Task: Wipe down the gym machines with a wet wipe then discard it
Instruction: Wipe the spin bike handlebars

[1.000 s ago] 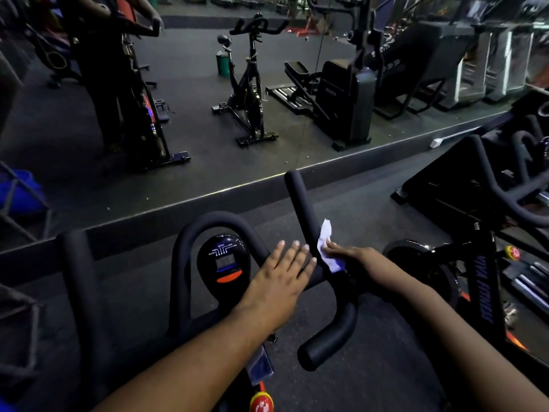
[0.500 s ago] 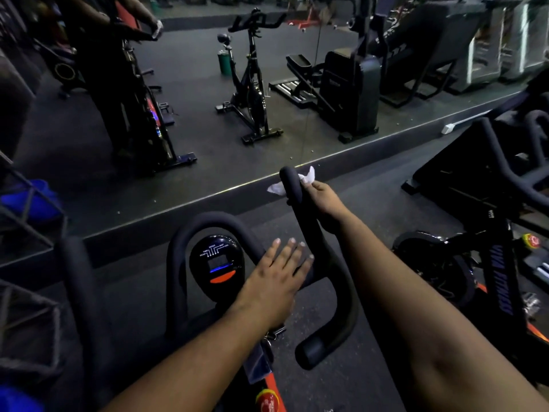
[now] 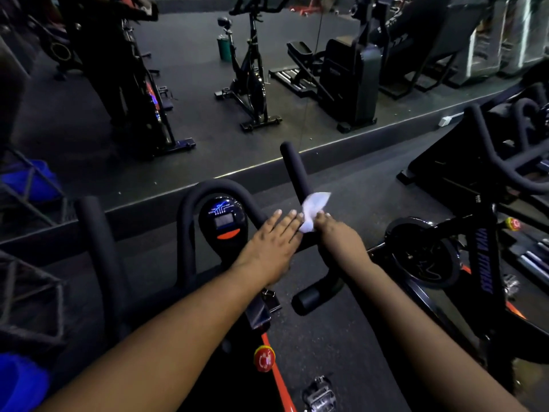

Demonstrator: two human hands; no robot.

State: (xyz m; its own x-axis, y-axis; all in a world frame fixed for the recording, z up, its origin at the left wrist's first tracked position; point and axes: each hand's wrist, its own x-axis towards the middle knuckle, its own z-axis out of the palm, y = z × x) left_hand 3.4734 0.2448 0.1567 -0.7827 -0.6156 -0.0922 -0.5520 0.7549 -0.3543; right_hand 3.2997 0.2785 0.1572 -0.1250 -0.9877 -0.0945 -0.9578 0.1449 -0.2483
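Observation:
A black spin bike with padded handlebars (image 3: 294, 171) stands right in front of me, its round console (image 3: 223, 223) lit blue and orange. My right hand (image 3: 341, 239) grips the right handlebar bar with a white wet wipe (image 3: 313, 209) wrapped under its fingers; part of the wipe sticks up loose. My left hand (image 3: 273, 245) lies flat on the bar just left of it, fingers straight, fingertips touching the wipe's edge.
A wall mirror (image 3: 208, 69) ahead reflects bikes and other machines. Another black spin bike (image 3: 475, 257) stands close on the right. A red knob (image 3: 264, 359) and a pedal (image 3: 319, 395) sit below the handlebars. Blue objects (image 3: 29, 181) lie at the left.
My right hand has slid back down the right bar with the wipe, from the bar's far tip to beside my left hand. The left hand has stayed put.

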